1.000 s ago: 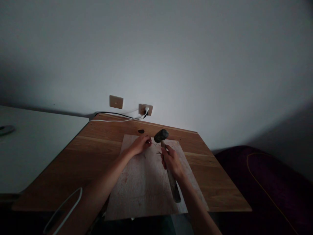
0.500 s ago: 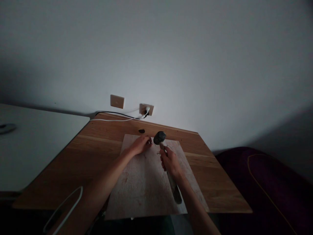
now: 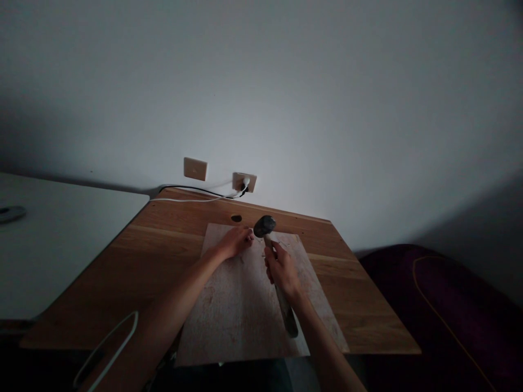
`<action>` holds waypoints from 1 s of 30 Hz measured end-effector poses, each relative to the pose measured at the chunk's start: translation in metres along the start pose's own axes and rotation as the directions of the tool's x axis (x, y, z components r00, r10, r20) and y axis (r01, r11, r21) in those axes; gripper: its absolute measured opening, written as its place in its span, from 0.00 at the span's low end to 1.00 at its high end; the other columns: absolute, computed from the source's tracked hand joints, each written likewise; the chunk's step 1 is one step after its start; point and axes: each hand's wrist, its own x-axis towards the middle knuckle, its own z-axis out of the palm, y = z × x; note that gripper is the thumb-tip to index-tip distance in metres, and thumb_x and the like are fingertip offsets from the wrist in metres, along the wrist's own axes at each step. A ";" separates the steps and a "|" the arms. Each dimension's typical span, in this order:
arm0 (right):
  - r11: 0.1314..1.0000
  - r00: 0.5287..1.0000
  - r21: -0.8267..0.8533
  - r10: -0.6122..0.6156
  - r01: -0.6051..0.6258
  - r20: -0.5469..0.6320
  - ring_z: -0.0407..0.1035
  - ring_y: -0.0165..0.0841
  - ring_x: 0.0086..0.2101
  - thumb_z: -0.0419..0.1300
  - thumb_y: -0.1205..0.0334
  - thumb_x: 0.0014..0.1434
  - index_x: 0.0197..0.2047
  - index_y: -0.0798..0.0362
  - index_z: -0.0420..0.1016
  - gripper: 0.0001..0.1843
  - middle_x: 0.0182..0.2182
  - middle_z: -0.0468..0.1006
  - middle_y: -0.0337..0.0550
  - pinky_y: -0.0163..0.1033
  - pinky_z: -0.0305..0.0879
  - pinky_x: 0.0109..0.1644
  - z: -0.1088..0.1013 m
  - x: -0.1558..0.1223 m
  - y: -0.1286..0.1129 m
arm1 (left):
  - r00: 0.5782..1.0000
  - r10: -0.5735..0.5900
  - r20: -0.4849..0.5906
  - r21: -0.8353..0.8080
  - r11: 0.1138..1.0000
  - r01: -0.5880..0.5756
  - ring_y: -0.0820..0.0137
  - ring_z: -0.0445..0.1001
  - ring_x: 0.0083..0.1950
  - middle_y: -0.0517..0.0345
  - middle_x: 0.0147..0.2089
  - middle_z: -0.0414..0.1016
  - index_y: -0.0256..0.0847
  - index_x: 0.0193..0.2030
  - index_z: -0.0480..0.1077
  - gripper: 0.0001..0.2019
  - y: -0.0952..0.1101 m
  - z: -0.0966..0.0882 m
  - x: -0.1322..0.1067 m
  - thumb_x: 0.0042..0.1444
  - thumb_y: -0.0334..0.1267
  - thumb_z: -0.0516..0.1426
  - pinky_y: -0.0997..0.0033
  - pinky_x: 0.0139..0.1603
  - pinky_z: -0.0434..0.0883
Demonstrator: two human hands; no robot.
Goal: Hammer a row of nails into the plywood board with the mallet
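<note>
My right hand [image 3: 281,268] is wrapped round the wooden handle of a hammer [image 3: 265,225] with a thick dark head. The hammer is raised a little above a pale, worn board [image 3: 229,316], its handle end pointing back toward me. Just left of the head, my left hand [image 3: 237,242] rests near the board's far edge, fingertips pinched together. Whatever those fingers hold, if anything, is too small and dark to make out. A few tiny thin pieces [image 3: 283,244] show on the board beyond my right hand.
Under the board is a wooden tabletop [image 3: 359,305] with a dark cable hole [image 3: 236,218]. A white surface [image 3: 61,245] stands at left. Cables [image 3: 192,200] run to a wall socket [image 3: 250,183]. A dark purple rounded thing [image 3: 400,283] is at right.
The hammer and my right hand have shifted slightly left, bringing the head closer to my left fingertips. My left hand has barely moved.
</note>
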 end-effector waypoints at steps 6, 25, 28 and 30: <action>0.997 0.998 -0.031 0.065 -0.065 0.010 0.62 0.25 0.13 0.56 0.45 0.65 0.45 0.52 0.71 0.18 0.21 0.68 0.29 0.29 0.56 0.13 0.004 0.004 0.006 | 1.000 -0.015 -0.026 -0.006 1.000 0.015 0.62 0.79 0.45 0.50 0.47 0.79 0.40 0.44 0.77 0.10 -0.004 0.002 -0.002 0.55 0.30 0.63 0.69 0.45 0.72; 0.996 0.997 -0.042 0.078 -0.077 0.025 0.62 0.26 0.12 0.56 0.48 0.65 0.41 0.52 0.71 0.15 0.19 0.67 0.30 0.30 0.56 0.12 0.002 0.007 0.001 | 0.999 -0.028 -0.033 -0.051 0.998 0.027 0.59 0.76 0.53 0.49 0.52 0.76 0.41 0.49 0.73 0.16 -0.004 0.000 -0.004 0.54 0.36 0.66 0.64 0.52 0.72; 0.997 0.997 -0.022 0.075 -0.075 0.002 0.62 0.25 0.13 0.55 0.46 0.66 0.43 0.51 0.70 0.17 0.21 0.67 0.29 0.29 0.56 0.12 -0.002 0.005 0.002 | 0.999 0.009 -0.031 -0.091 0.996 -0.012 0.59 0.76 0.53 0.50 0.52 0.75 0.41 0.48 0.73 0.15 -0.006 0.000 -0.007 0.56 0.40 0.67 0.62 0.53 0.72; 0.998 0.998 -0.007 0.060 -0.060 -0.010 0.62 0.25 0.13 0.55 0.43 0.66 0.42 0.51 0.70 0.19 0.21 0.67 0.29 0.29 0.55 0.13 -0.005 0.002 0.001 | 0.999 0.015 -0.037 -0.118 0.993 -0.019 0.60 0.76 0.51 0.51 0.51 0.74 0.42 0.47 0.72 0.14 -0.006 -0.001 -0.008 0.56 0.40 0.67 0.62 0.52 0.72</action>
